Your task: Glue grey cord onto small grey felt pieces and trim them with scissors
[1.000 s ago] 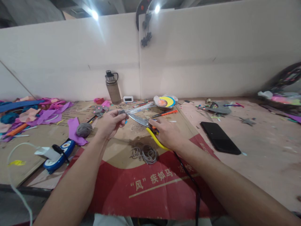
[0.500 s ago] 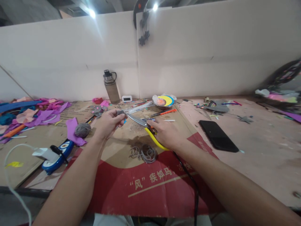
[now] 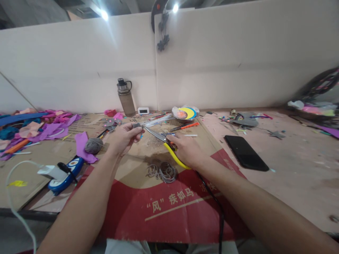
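My left hand [image 3: 123, 138] pinches a small grey piece [image 3: 136, 125] between thumb and fingers, held just above the cardboard sheet [image 3: 137, 165]. My right hand [image 3: 186, 150] grips yellow-handled scissors [image 3: 161, 139]; their steel blades point left toward the grey piece and nearly touch it. Below the hands lies a tangle of grey yarn strands [image 3: 162, 172]. A grey yarn ball [image 3: 93, 145] rests to the left of my left hand.
A black phone [image 3: 246, 153] lies right of my right hand. A glue gun [image 3: 65, 171] with a white cord sits at front left. Purple and pink scraps [image 3: 45, 128] pile up far left. At the back stand a bottle [image 3: 125, 97] and a bowl [image 3: 185, 113].
Both hands have stayed almost in place; the scissors' blades have shifted slightly toward the grey piece in my left hand.
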### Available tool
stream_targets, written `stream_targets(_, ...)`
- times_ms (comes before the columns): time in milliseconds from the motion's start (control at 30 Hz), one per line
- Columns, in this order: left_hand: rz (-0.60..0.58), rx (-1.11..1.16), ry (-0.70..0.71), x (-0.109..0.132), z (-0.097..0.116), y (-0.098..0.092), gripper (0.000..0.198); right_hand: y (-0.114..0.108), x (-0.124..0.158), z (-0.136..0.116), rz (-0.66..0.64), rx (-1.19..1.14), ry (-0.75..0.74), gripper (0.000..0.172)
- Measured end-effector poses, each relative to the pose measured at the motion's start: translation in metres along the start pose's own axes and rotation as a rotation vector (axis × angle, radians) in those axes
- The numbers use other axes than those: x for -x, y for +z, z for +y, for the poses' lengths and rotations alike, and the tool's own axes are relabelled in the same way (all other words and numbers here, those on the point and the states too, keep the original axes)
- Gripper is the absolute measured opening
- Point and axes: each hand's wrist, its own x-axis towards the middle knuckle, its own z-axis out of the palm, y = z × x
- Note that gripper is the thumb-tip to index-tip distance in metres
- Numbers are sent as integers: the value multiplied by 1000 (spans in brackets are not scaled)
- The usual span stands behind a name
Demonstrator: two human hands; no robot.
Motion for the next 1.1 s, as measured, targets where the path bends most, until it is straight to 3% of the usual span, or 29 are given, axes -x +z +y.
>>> stream_targets(233, -5, 60, 16, -1, -2, -3, 18, 5, -2, 1, 42, -190, 30, 31)
stream_targets(500, -5, 49, 47, -2, -3, -1, 17, 1, 0, 0, 20, -44, 37, 27)
stream_targets(1100, -9, 28, 27, 0, -1, 2, 14, 1, 2, 0, 53, 10, -23, 22)
